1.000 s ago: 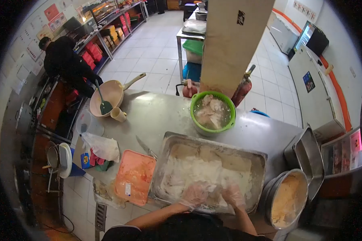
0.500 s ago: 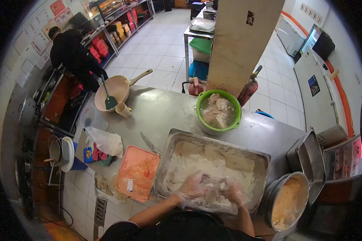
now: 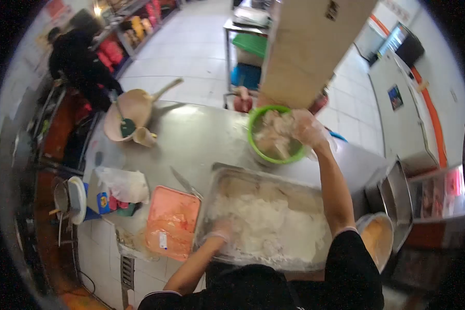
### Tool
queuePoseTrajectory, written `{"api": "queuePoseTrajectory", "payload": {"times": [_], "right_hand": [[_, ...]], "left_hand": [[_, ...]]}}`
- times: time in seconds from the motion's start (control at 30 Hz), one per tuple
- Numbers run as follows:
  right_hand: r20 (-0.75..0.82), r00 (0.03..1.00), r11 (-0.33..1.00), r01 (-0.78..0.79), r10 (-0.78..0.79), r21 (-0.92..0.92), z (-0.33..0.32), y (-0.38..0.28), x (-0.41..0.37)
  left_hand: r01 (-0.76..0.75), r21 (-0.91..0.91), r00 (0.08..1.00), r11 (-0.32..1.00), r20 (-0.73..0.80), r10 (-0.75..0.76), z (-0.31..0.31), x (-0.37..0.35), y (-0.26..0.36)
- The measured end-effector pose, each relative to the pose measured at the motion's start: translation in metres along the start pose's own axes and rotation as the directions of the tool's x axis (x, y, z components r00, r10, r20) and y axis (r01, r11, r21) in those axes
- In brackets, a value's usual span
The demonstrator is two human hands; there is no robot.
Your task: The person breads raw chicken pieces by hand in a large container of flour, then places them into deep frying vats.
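My right hand (image 3: 308,129), in a clear plastic glove, is at the right side of the green basket (image 3: 252,135), over the pale raw meat pieces (image 3: 274,135) in it. Blur hides whether its fingers hold a piece. My left hand (image 3: 223,231), also gloved, is low over the left part of the metal tray (image 3: 207,206), close to the white flour (image 3: 263,219); its fingers are smeared. A flour-covered lump (image 3: 272,247) lies near the tray's front edge. Left of the tray are a pink cutting board (image 3: 171,222) and a knife (image 3: 183,181).
A pan (image 3: 132,106) with a green spatula and a beige cup (image 3: 144,137) stand at the back left. Plastic bags (image 3: 124,186) lie on the left. A round pan of orange-tinted powder (image 3: 378,240) and deep metal trays (image 3: 395,194) are right. A person (image 3: 80,64) stands far left.
My right hand has moved from the flour tray up to the green basket. My left hand has shifted left within the tray. The whole view has tilted slightly and blurred.
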State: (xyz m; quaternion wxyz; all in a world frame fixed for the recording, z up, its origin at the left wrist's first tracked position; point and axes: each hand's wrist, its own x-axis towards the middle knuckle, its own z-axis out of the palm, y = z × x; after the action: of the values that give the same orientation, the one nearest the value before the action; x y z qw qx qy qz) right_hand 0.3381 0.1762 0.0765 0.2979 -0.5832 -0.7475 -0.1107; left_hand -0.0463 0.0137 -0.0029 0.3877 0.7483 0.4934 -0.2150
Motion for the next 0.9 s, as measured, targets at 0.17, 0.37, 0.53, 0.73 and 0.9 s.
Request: {"api": "queuePoseTrajectory", "payload": {"times": [0.17, 0.37, 0.53, 0.73, 0.9], "right_hand": [[0.113, 0.983, 0.910, -0.176, 0.144, 0.376, -0.020, -0.058, -0.004], [0.269, 0.831, 0.834, -0.534, 0.487, 0.139, -0.067, -0.185, -0.135], [0.407, 0.791, 0.871, -0.305, 0.457, -0.386, -0.013, -0.262, -0.305], [0.751, 0.193, 0.621, -0.706, 0.631, -0.341, -0.018, -0.269, -0.312], [0.854, 0.206, 0.781, -0.546, 0.477, -0.304, -0.058, -0.245, -0.297]], "left_hand": [[-0.121, 0.116, 0.992, 0.986, 0.041, 0.117, 0.032, 0.028, -0.033], [-0.373, -0.400, 0.923, 0.837, -0.071, 0.378, 0.008, -0.018, 0.007], [-0.290, -0.036, 0.956, 0.956, -0.054, 0.288, 0.007, -0.035, 0.037], [-0.288, 0.062, 0.892, 0.956, -0.347, 0.291, 0.039, -0.022, 0.005], [-0.121, 0.049, 0.932, 0.991, -0.338, 0.131, 0.031, -0.038, 0.023]]}}
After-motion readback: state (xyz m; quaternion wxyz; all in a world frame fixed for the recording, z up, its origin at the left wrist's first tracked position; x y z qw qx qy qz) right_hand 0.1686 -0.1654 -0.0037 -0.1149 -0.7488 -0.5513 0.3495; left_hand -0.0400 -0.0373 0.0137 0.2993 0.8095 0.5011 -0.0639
